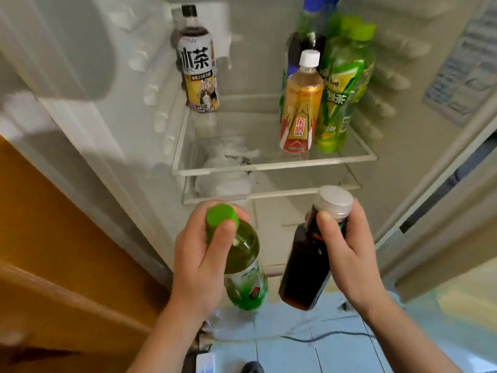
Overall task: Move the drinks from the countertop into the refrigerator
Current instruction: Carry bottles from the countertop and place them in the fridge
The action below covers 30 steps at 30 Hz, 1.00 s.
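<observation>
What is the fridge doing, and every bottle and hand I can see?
Fridge: open.
Green bottle in left hand: capped, gripped near its top.
Dark bottle in right hand: capped, gripped near its top.
Black-capped bottle: upright on shelf, capped.
White-capped bottle: upright on shelf, capped.
Tall green bottles: upright on shelf, capped.

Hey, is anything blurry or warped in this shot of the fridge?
Head view: wide-angle warps the refrigerator; the blue-capped bottle at the back and the door at upper left are blurred; the white-capped bottle and the green-capped bottle in the left hand look sharper; light is soft, without hard glare.
</observation>
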Tool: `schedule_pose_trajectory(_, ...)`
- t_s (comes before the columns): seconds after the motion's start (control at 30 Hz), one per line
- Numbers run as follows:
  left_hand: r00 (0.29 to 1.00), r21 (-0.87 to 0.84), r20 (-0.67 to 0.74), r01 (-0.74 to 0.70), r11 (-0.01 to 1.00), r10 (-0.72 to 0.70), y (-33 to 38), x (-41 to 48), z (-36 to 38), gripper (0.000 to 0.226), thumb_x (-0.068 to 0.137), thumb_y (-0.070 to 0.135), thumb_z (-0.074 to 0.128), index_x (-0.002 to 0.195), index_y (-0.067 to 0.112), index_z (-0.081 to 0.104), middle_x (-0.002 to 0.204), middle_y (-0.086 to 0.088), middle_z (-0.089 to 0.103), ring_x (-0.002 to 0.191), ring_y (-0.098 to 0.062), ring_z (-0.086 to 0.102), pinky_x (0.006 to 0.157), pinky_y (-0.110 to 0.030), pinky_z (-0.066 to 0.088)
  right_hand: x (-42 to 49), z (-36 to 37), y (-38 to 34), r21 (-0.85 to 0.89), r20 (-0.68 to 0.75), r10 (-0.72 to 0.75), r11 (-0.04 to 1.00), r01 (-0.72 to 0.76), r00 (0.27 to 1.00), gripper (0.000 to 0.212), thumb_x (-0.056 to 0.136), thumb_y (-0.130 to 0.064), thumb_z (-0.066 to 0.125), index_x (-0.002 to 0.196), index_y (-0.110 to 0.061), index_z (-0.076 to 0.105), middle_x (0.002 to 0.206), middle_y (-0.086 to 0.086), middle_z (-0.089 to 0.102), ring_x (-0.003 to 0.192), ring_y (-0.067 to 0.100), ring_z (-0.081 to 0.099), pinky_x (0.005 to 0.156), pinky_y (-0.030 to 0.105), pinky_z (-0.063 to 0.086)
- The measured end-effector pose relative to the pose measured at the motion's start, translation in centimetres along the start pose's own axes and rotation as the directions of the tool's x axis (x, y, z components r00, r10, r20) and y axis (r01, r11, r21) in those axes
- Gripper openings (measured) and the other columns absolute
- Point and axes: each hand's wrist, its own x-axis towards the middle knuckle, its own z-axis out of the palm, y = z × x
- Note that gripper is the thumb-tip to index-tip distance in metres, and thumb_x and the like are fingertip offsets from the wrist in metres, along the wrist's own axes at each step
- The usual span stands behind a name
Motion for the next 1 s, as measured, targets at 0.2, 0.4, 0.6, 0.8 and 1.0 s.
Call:
schedule_pose_trajectory(0.2, 0.981, 0.005, -0.180, -0.078, 0.997, 0.078, 1.8, 9.8, -0.7, 0.020, 0.087, 0.040, 0.044, 0.085, 0.032, 0.063, 0.089, 0.007, 0.069, 0.077, -0.009, 0.064, 0.063, -0.019, 0.051, 9.2, 3.8, -3.1, 0.065, -0.049, -0.201, 0.977, 0.204, 0.978, 0.017, 0.083, -0.041, 0.050, 0.096, -0.031, 0.050, 0.086, -0.019, 0.056, 0.081, -0.005, 0.051, 0.073, 0.010, 0.041)
schedule_pose_trajectory(0.4, 0.926, 0.118, -0.257, -0.252, 0.960, 0.275, 2.5, 16.3, -1.0, 0.020, 0.094, 0.031, 0.046, 0.090, 0.018, 0.061, 0.080, -0.001, 0.064, 0.072, -0.005, 0.060, 0.064, -0.018, 0.047, 15.6, 7.6, -4.5, 0.050, -0.037, -0.348, 0.936, 0.349, 0.937, 0.019, 0.086, -0.039, 0.052, 0.099, -0.026, 0.047, 0.088, -0.035, 0.052, 0.081, -0.012, 0.050, 0.072, 0.003, 0.035)
schedule_pose_trajectory(0.6, 0.904, 0.285, -0.294, -0.229, 0.931, 0.312, 1.0, 20.8, -0.5, 0.029, 0.094, 0.028, 0.048, 0.090, 0.002, 0.060, 0.077, -0.006, 0.062, 0.070, -0.016, 0.058, 0.065, -0.027, 0.047, 19.4, 11.2, -2.8, 0.048, -0.018, -0.330, 0.943, 0.331, 0.944, 0.025, 0.087, -0.041, 0.055, 0.104, -0.023, 0.046, 0.086, -0.024, 0.055, 0.083, -0.014, 0.053, 0.069, 0.002, 0.035)
schedule_pose_trajectory(0.8, 0.892, 0.359, -0.337, -0.173, 0.917, 0.301, -0.5, 23.3, -0.3, 0.029, 0.093, 0.033, 0.049, 0.090, 0.006, 0.061, 0.078, 0.000, 0.063, 0.073, -0.012, 0.059, 0.068, -0.023, 0.047, 22.5, 12.1, -1.2, 0.038, -0.060, -0.309, 0.949, 0.312, 0.949, 0.018, 0.091, -0.038, 0.050, 0.103, -0.025, 0.046, 0.086, -0.022, 0.054, 0.081, -0.016, 0.052, 0.066, 0.000, 0.034)
schedule_pose_trajectory(1.0, 0.905, 0.249, -0.379, -0.101, 0.963, 0.193, -1.6, 23.7, 0.0, 0.021, 0.089, 0.043, 0.049, 0.102, 0.028, 0.056, 0.089, 0.014, 0.063, 0.081, 0.001, 0.060, 0.068, -0.011, 0.044, 22.7, 12.3, -0.9, 0.051, 0.013, -0.274, 0.961, 0.273, 0.962, 0.026, 0.085, -0.050, 0.049, 0.107, -0.039, 0.044, 0.091, -0.024, 0.058, 0.089, -0.014, 0.054, 0.069, 0.000, 0.037)
